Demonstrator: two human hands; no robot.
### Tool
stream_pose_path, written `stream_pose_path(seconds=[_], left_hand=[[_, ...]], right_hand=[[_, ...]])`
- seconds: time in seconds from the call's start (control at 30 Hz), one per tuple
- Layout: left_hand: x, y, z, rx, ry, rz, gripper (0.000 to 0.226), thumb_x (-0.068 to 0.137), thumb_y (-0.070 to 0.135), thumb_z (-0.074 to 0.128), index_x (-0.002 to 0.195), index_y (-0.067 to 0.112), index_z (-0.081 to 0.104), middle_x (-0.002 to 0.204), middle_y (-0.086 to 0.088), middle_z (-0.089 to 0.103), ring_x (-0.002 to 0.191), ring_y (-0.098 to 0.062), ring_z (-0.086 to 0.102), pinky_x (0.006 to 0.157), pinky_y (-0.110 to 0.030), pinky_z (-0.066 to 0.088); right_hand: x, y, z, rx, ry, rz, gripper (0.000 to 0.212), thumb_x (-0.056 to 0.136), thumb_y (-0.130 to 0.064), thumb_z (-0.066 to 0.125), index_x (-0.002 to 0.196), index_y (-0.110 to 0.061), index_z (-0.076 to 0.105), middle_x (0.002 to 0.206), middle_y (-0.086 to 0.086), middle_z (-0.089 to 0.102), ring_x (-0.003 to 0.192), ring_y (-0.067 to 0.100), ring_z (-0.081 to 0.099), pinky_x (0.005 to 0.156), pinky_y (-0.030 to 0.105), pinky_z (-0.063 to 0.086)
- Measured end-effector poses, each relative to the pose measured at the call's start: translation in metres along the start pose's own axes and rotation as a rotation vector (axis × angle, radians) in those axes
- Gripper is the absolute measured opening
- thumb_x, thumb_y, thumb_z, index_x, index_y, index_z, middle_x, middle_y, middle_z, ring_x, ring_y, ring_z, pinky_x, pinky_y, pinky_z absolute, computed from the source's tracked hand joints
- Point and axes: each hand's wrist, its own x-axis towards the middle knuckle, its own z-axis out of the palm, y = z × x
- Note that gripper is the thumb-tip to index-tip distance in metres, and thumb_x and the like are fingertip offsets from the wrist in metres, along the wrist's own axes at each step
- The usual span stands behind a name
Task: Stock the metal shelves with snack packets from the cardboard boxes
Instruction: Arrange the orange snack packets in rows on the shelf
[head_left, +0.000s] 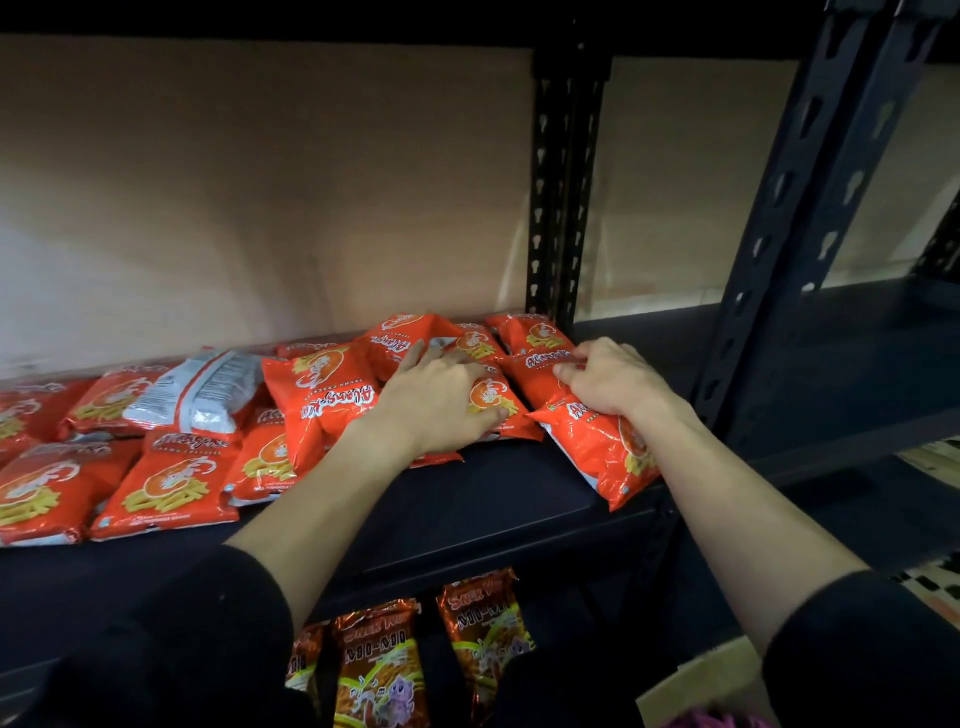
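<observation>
L hand (441, 400) lies palm-down on the heap of orange pkts (322, 400) mid-shelf, fingers straight & spread, pressing on them, gripping nothing. R hand (608, 379) sits just beside it, fingers curled round the top edge of the rightmost orange pkt (597, 452), gripping it. That pkt lies tilted at the R end of the metal shelf (493, 504), its lower corner reaching the shelf's front edge. The other orange pkts overlap loosely from there to the L end, front row face-up, a few at the back printed side up but upside down to the camera. One flipped pkt (202, 389) shows its white back, resting on top of others. Behind is a beige back panel (260, 182); black slotted uprights (558, 182) stand at the R. On the lower shelf, brown Mi-Mi pkts (379, 660) stand upright. Cardboard box (701, 680) corner shows bottom R, contents unclear. Both arms have black sleeves (218, 623).
</observation>
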Motion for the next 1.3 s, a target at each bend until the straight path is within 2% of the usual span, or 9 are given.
stream_pose_path(seconds=[0.2,0.4,0.53,0.63,0.73,0.83,0.93,1.07,1.3], left_hand=[[0.006,0.022,-0.008,-0.213,0.064,0.118,0.043,0.1,0.041,0.042,0.137,0.021,0.052,0.142,0.0,0.052,0.137,-0.021,0.039,0.121,-0.051,0.006],[0.002,0.058,0.001,-0.207,0.028,0.194,0.059,0.093,0.065,0.04,0.138,0.027,0.05,0.142,0.003,0.052,0.137,-0.02,0.039,0.119,-0.049,0.002],[0.012,0.067,0.006,-0.208,0.008,0.185,0.053,0.095,0.056,0.047,0.14,0.028,0.049,0.144,0.004,0.049,0.139,-0.022,0.035,0.118,-0.052,-0.003],[0.02,0.067,0.003,-0.33,-0.072,0.138,0.043,0.101,0.037,0.039,0.143,0.032,0.046,0.15,0.006,0.044,0.144,-0.02,0.029,0.116,-0.054,-0.013],[0.031,0.058,-0.004,-0.372,-0.1,0.099,0.049,0.101,0.02,0.032,0.148,0.033,0.038,0.149,0.002,0.047,0.144,-0.018,0.032,0.118,-0.052,-0.015],[0.044,0.049,-0.003,-0.262,-0.122,0.154,0.046,0.104,0.024,0.03,0.148,0.036,0.036,0.147,0.002,0.05,0.143,-0.019,0.035,0.118,-0.054,-0.013],[0.058,0.046,0.001,-0.198,-0.154,0.159,0.041,0.106,0.038,0.029,0.143,0.034,0.045,0.146,0.005,0.052,0.14,-0.02,0.041,0.119,-0.054,-0.009],[0.07,0.04,0.007,-0.188,-0.149,0.141,0.048,0.097,0.06,0.039,0.135,0.032,0.052,0.136,0.0,0.06,0.133,-0.024,0.047,0.121,-0.051,0.012],[0.07,0.04,0.007,-0.128,-0.095,0.103,0.063,0.089,0.063,0.055,0.14,0.029,0.045,0.142,-0.006,0.052,0.127,-0.029,0.049,0.105,-0.043,0.04]], right_hand=[[-0.029,-0.006,-0.016,-0.042,0.218,-0.161,0.047,0.103,-0.048,0.043,0.136,-0.017,0.057,0.129,0.016,0.062,0.122,0.037,0.056,0.102,0.044,0.043],[-0.042,-0.004,-0.029,-0.286,0.039,-0.153,0.026,0.1,-0.025,0.051,0.121,-0.015,0.062,0.117,0.012,0.061,0.098,0.031,0.063,0.087,0.043,0.055],[-0.045,-0.003,-0.034,-0.331,-0.072,-0.147,0.022,0.095,-0.011,0.051,0.115,-0.013,0.06,0.114,0.009,0.055,0.081,0.022,0.059,0.067,0.032,0.05],[-0.047,-0.001,-0.03,-0.399,-0.123,-0.147,0.006,0.099,-0.022,0.05,0.097,-0.017,0.053,0.106,0.007,0.056,0.073,0.018,0.057,0.058,0.029,0.044],[-0.046,-0.001,-0.026,-0.408,-0.134,-0.139,0.04,0.096,-0.057,0.05,0.09,-0.018,0.049,0.091,0.001,0.05,0.079,0.021,0.057,0.073,0.036,0.051],[-0.048,-0.001,-0.026,-0.468,-0.146,-0.144,0.05,0.092,-0.062,0.055,0.11,-0.016,0.057,0.102,0.002,0.048,0.089,0.024,0.056,0.079,0.038,0.052],[-0.05,0.002,-0.026,-0.519,-0.143,-0.167,0.051,0.093,-0.053,0.06,0.126,-0.015,0.053,0.108,0.004,0.046,0.092,0.024,0.057,0.075,0.036,0.049],[-0.05,0.001,-0.026,-0.516,-0.133,-0.173,0.034,0.091,-0.047,0.066,0.098,-0.019,0.047,0.103,0.002,0.047,0.073,0.017,0.052,0.069,0.034,0.048],[-0.05,0.004,-0.015,-0.587,-0.14,-0.182,0.027,0.099,-0.046,0.052,0.097,-0.019,0.047,0.091,0.0,0.042,0.074,0.019,0.052,0.071,0.036,0.051]])
